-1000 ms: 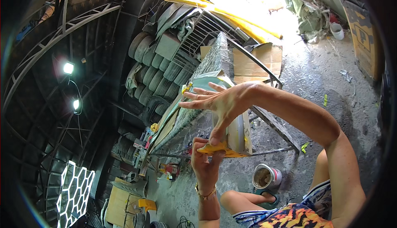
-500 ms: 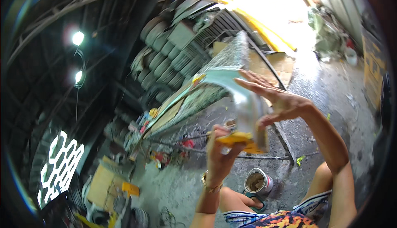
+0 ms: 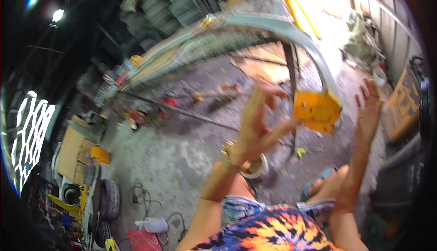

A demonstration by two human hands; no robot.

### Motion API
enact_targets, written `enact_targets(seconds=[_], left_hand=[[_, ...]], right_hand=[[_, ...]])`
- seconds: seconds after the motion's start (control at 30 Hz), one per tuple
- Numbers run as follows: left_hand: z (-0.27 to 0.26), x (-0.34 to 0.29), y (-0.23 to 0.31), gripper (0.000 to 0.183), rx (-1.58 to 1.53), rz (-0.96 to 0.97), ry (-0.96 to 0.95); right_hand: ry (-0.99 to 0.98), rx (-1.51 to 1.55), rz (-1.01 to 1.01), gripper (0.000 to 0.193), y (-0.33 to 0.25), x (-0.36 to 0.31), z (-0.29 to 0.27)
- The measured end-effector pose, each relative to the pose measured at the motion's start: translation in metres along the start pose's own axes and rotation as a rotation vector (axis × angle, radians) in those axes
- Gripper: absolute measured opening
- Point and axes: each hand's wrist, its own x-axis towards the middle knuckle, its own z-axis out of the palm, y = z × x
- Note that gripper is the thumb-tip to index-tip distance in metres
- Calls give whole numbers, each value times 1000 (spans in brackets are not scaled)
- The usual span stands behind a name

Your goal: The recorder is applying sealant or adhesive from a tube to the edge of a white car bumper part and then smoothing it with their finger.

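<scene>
A long curved panel, pale grey-green, arches over a worktable's right end and bends down toward me. Its lower tip is a yellow end piece with small dark spots. My left hand, wearing a gold bracelet or watch, is just left of this end piece, thumb and fingers apart and somewhat blurred. The thumb tip comes close to the yellow edge; I cannot tell whether it touches. On the other side my right hand is raised with fingers spread, apart from the panel and holding nothing.
The table's dark metal leg stands behind the panel. A bucket sits on the floor, partly hidden by my left forearm. Stacked tires rise at the back. Cables and a red item lie at lower left.
Both hands have come away from the panel's end, the left from the yellow piece and the right from the pale side. The view has shifted, and the end piece now faces me.
</scene>
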Motion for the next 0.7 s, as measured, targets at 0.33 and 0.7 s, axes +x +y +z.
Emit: enact_targets(seconds=[0.33,0.7], left_hand=[[-32,-167,-162,20,-106,-719,99],[-75,-261,-204,20,301,-833,83]], right_hand=[[-56,-488,752,38,176,-202,-5],[-1009,-809,790,37,300,-260,115]])
